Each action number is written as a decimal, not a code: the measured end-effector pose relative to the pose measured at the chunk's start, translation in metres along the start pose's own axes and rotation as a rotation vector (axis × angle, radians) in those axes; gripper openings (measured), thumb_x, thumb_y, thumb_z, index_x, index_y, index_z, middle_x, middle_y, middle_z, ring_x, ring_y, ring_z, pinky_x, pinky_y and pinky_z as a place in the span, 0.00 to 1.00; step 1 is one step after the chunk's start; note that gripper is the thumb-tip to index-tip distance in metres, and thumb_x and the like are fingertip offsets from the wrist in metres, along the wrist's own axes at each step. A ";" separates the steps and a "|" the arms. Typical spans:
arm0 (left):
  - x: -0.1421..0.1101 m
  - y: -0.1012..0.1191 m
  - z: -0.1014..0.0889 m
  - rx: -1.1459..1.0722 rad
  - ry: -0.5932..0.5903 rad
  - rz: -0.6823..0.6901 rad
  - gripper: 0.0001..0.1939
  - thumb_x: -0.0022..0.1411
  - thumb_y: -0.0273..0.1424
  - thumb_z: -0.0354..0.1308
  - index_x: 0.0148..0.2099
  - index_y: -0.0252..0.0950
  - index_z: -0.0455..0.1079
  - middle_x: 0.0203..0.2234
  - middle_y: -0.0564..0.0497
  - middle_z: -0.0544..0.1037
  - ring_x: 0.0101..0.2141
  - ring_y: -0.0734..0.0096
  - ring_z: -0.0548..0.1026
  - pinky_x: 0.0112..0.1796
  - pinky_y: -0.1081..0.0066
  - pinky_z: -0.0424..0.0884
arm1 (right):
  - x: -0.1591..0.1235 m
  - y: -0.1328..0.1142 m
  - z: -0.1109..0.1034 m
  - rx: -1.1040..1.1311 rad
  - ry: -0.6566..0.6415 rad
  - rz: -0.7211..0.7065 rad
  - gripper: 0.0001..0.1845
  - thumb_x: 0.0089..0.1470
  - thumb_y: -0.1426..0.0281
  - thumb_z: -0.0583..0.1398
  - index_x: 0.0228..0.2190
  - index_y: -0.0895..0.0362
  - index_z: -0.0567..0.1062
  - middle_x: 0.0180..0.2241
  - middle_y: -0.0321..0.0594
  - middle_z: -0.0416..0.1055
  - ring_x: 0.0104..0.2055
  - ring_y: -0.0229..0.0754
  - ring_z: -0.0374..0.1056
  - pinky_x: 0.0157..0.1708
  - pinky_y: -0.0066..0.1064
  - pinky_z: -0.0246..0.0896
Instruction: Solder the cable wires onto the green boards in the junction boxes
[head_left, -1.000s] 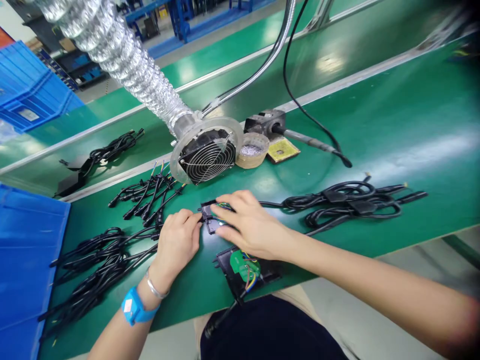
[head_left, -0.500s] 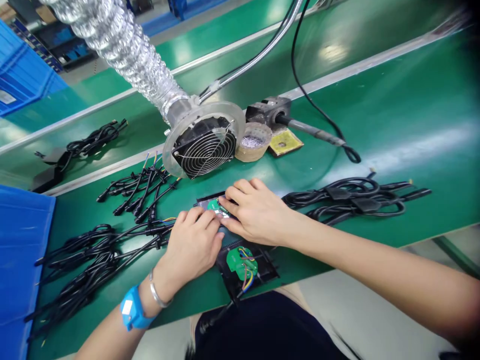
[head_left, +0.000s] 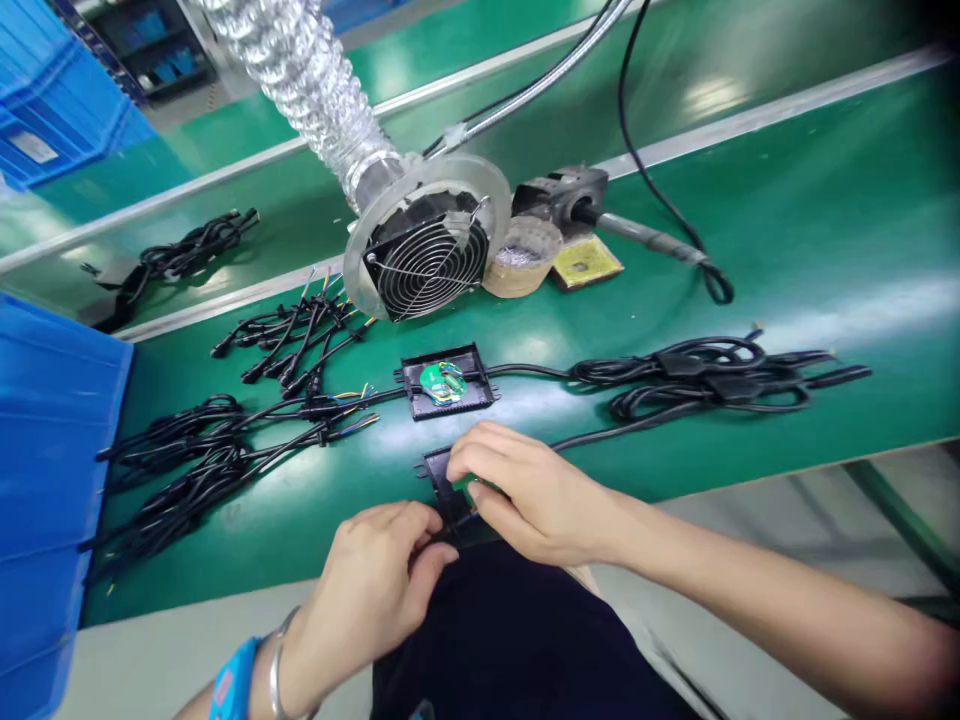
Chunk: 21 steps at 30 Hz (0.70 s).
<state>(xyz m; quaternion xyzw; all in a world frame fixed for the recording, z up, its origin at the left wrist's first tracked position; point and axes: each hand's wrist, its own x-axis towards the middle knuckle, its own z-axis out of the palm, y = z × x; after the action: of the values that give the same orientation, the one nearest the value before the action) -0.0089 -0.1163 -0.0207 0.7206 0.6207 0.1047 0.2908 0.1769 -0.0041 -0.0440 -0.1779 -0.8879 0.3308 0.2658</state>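
Note:
The nearer black plastic case point(head_left: 442, 470) lies at the table's front edge, partly covered by my hands. My left hand point(head_left: 379, 570) pinches the case's near left corner between thumb and curled fingers. Over the right part of that case, my right hand point(head_left: 536, 490) has its fingers bent around a green circuit board, of which only a sliver shows. Farther back, a second black case point(head_left: 450, 408) sits untouched, with a round green circuit board point(head_left: 442, 382) and coloured wires inside it. Black cables run out of its two sides.
A fume fan point(head_left: 431, 265) on a foil duct hangs behind the cases. Nearby are a solder-filled bowl point(head_left: 523, 258), a yellow sponge point(head_left: 586, 262) and a soldering iron point(head_left: 645, 235) in its holder. Black cables point(head_left: 697, 375) lie right, more cables point(head_left: 195, 470) left, beside a blue bin point(head_left: 52, 480).
Both hands have left the farther case and come to the nearer one, covering most of its board and wires. The farther board now lies uncovered. The camera view has shifted slightly.

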 end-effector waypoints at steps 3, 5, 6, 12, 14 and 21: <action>0.007 0.005 -0.010 0.122 0.063 0.084 0.04 0.66 0.28 0.52 0.40 0.40 0.68 0.28 0.54 0.73 0.30 0.68 0.72 0.31 0.69 0.65 | -0.006 0.002 0.010 0.002 -0.004 0.006 0.10 0.52 0.79 0.50 0.33 0.59 0.69 0.31 0.44 0.69 0.35 0.43 0.62 0.39 0.37 0.62; 0.011 0.006 -0.017 0.269 0.149 0.143 0.06 0.66 0.27 0.51 0.38 0.40 0.69 0.26 0.53 0.70 0.28 0.66 0.69 0.29 0.67 0.62 | -0.007 0.005 0.011 -0.008 0.013 -0.006 0.09 0.52 0.78 0.50 0.33 0.59 0.68 0.31 0.44 0.69 0.35 0.43 0.62 0.38 0.37 0.62; 0.013 0.006 -0.019 0.340 0.196 0.168 0.07 0.66 0.27 0.51 0.37 0.39 0.70 0.25 0.53 0.69 0.27 0.65 0.67 0.28 0.67 0.61 | -0.006 0.007 0.010 -0.015 0.027 -0.009 0.08 0.53 0.76 0.51 0.33 0.58 0.68 0.31 0.43 0.69 0.34 0.43 0.63 0.37 0.37 0.62; 0.020 -0.001 -0.021 0.515 0.255 0.254 0.10 0.68 0.26 0.48 0.38 0.37 0.69 0.24 0.52 0.69 0.27 0.65 0.66 0.29 0.66 0.59 | -0.006 0.009 0.012 -0.070 0.099 -0.024 0.05 0.58 0.69 0.58 0.35 0.58 0.71 0.31 0.41 0.73 0.33 0.42 0.65 0.35 0.34 0.63; 0.023 -0.004 -0.021 0.510 0.201 0.226 0.10 0.68 0.26 0.47 0.37 0.37 0.69 0.25 0.52 0.70 0.27 0.65 0.67 0.29 0.66 0.60 | -0.006 0.011 0.015 -0.069 0.121 -0.045 0.04 0.60 0.70 0.57 0.36 0.58 0.72 0.32 0.41 0.74 0.33 0.41 0.66 0.36 0.33 0.63; 0.040 -0.010 -0.027 0.422 -0.022 0.101 0.12 0.68 0.26 0.47 0.32 0.38 0.67 0.25 0.53 0.73 0.29 0.66 0.71 0.31 0.67 0.62 | -0.006 0.012 0.022 -0.166 0.151 -0.061 0.09 0.60 0.74 0.56 0.36 0.57 0.77 0.31 0.39 0.74 0.33 0.39 0.65 0.36 0.31 0.61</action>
<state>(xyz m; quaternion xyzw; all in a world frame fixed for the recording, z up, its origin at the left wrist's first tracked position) -0.0233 -0.0700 -0.0128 0.7968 0.5887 -0.0210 0.1345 0.1701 -0.0093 -0.0685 -0.1969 -0.8947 0.2334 0.3261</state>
